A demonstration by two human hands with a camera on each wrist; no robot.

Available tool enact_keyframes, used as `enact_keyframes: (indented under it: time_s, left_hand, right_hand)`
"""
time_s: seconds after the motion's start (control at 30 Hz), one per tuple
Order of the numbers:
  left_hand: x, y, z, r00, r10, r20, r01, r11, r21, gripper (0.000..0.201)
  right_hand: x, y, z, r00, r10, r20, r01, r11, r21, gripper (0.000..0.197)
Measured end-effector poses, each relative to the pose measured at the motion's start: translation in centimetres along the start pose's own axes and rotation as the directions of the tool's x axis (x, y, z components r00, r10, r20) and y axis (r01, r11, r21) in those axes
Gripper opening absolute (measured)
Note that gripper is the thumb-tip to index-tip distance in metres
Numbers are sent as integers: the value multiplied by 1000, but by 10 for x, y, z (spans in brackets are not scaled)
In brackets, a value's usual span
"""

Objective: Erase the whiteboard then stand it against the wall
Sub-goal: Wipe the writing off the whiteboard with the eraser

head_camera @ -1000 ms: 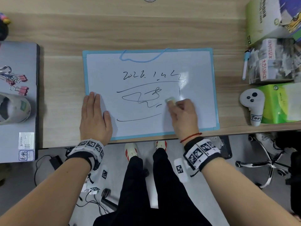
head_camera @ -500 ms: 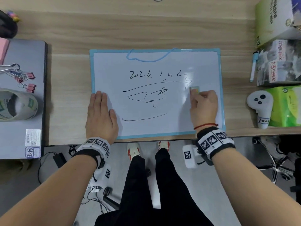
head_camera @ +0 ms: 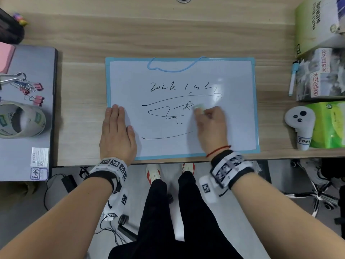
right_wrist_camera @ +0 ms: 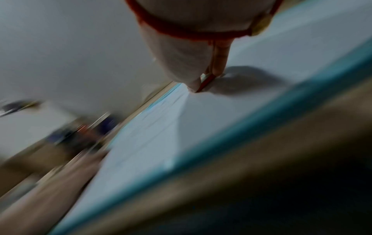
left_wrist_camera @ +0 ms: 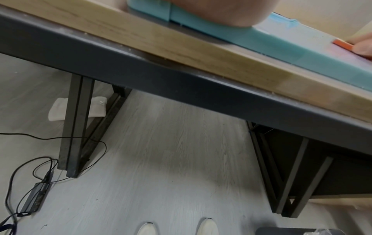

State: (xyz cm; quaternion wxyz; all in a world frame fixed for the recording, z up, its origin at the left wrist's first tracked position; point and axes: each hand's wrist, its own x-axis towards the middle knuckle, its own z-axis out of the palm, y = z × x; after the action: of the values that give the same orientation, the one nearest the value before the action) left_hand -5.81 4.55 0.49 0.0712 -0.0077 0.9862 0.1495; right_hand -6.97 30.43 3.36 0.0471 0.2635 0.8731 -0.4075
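Note:
A blue-framed whiteboard [head_camera: 237, 75] lies flat on the wooden desk, with black handwriting and lines across its middle and a blue hanging cord at its top edge. My left hand [head_camera: 116, 133] lies flat, fingers straight, on the board's lower left corner; the left wrist view shows the palm on the blue frame [left_wrist_camera: 261, 39]. My right hand [head_camera: 209, 120] grips a small pale eraser [head_camera: 198, 106] and presses it on the board just right of the scribble. The right wrist view is blurred; it shows the hand's heel over the white surface [right_wrist_camera: 261, 63].
At the left sits a grey laptop [head_camera: 28, 57] carrying a tape roll [head_camera: 20, 119] and binder clips [head_camera: 35, 88]. At the right stand boxes [head_camera: 317, 25], a marker [head_camera: 293, 79], a white controller [head_camera: 300, 124] and a green pack [head_camera: 330, 124]. The desk edge runs just below the board.
My right hand with the eraser swept right to the board's right side, then back left to the scribble's end. The short stroke at the right is gone. The left hand stayed put.

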Motion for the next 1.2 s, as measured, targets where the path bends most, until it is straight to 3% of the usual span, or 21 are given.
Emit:
enact_keyframes:
  time_s: [0.03, 0.1, 0.13, 0.17, 0.3, 0.33, 0.4, 0.5, 0.53, 0.63, 0.7, 0.8, 0.9, 0.93, 1.03, 1.1, 1.2]
  left_hand:
    - [0, 0, 0, 1000, 1, 3, -1, 1000, 1, 58]
    - [0, 1, -1, 1000, -1, 8, 1, 1000, -2, 58]
    - [0, 1, -1, 1000, -2, 10, 2, 1000, -3, 58]
    - [0, 1, -1, 1000, -2, 11, 2, 1000, -4, 58]
    - [0, 2, -2, 1000, -10, 2, 10, 1000, -1, 58]
    - [0, 2, -2, 1000, -11, 3, 11, 1000, 1, 58]
    - [0, 3, -2, 1000, -10, 3, 10, 1000, 0, 58]
    - [0, 2, -3, 1000, 0, 3, 1, 999, -36, 57]
    - [1, 0, -4, 1000, 12, 4, -12, 998, -55, 57]
    - [0, -9, -6, 998, 60, 11, -59, 994, -93, 56]
    - [-1, -11, -6, 997, 75, -3, -75, 994, -84, 55]
    - [-1, -8, -6, 996, 84, -33, -87, 994, -69, 55]
    - [-1, -8, -6, 994, 97, -39, -100, 993, -65, 54]
    - [-1, -9, -5, 994, 99, -39, -101, 993, -66, 54]
    - [-1, -10, -4, 994, 99, -40, -102, 992, -71, 54]
    - [0, -10, -4, 993, 106, -44, -109, 992, -71, 55]
    - [0, -11, -4, 992, 118, -53, -121, 990, -72, 54]
  right_hand:
    - [-15, -8, 12, 994, 18, 109, -24, 998, 54, 27]
    - [-41, -14, 25, 952, -82, 294, 97, 995, -38, 26]
    - [-44, -11, 24, 943, -110, 313, 138, 988, -70, 27]
    - [-40, -7, 18, 955, -139, 263, 166, 983, -82, 27]
    - [-10, 18, -11, 1000, -12, 0, 12, 998, -56, 27]
    - [-14, 18, -9, 1000, 18, 7, -18, 1000, 11, 25]
    - [-41, 4, 6, 984, 89, 152, -110, 985, 134, 25]
    - [-73, -17, 28, 925, 27, 379, -37, 999, 19, 26]
    - [-70, -18, 29, 928, 25, 371, -39, 999, 29, 26]
    - [-39, -16, 18, 978, 74, 193, -107, 980, 169, 27]
    - [-27, -17, 14, 987, 58, 148, -84, 981, 173, 27]
    - [-45, -29, 33, 962, 12, 271, -51, 989, 136, 26]
    - [-67, -39, 56, 899, -84, 431, 84, 996, 18, 25]
    - [-66, -42, 57, 895, -101, 434, 108, 994, 8, 25]
    - [-47, -45, 53, 953, -65, 297, 44, 996, 76, 25]
    - [-45, -47, 54, 953, -77, 292, 50, 994, 97, 24]
    - [-72, -51, 67, 858, -174, 483, 181, 983, 32, 24]
